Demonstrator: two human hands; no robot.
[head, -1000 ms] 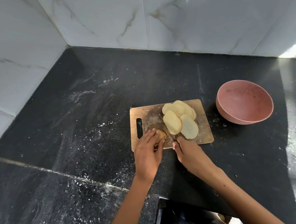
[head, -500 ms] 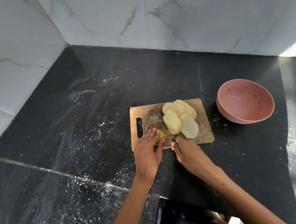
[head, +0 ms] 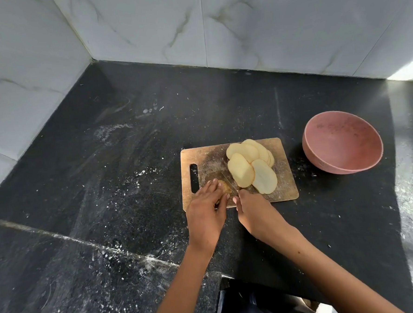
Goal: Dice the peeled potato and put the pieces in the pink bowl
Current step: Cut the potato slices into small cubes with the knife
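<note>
A: The right hand (head: 254, 211) was wrapped round the handle of the knife (head: 229, 183), fingers curled tight. The handle itself was buried in the fist and only the thin blade poked out, slanting up and away to the left.

B: And the left hand (head: 207, 204)?

A: It lay flat over the last end piece of potato (head: 225, 187), fingers fairly straight, pressing it down at the near edge of the cutting board (head: 205, 156). That was a pin more than a grab.

B: So what moved in that last second?

A: Very little. A second before, the blade could hardly be made out beside the right hand. By this moment it sat in line right against that end piece, just beside the left fingertips (head: 213, 182). The stub looked much the same, and the hands had barely shifted.

B: What did that tell you?

A: My guess: one more slice was coming off the stub, or it was about to be trimmed. Slicing was almost done, but dicing proper hadn't started.

B: And the rest of the potato?

A: It was fanned out as round potato slices (head: 249, 168) on the far right half of the board, overlapping, none cut into cubes. The pink bowl (head: 344, 169) stood on the black counter (head: 128, 161) just right of the board with nothing in it that I could see.

B: A long way to go, then.

A: I'd say so. Those slippery slices would need stacking and cross-cutting, with the fingers well back from the edge.
</note>
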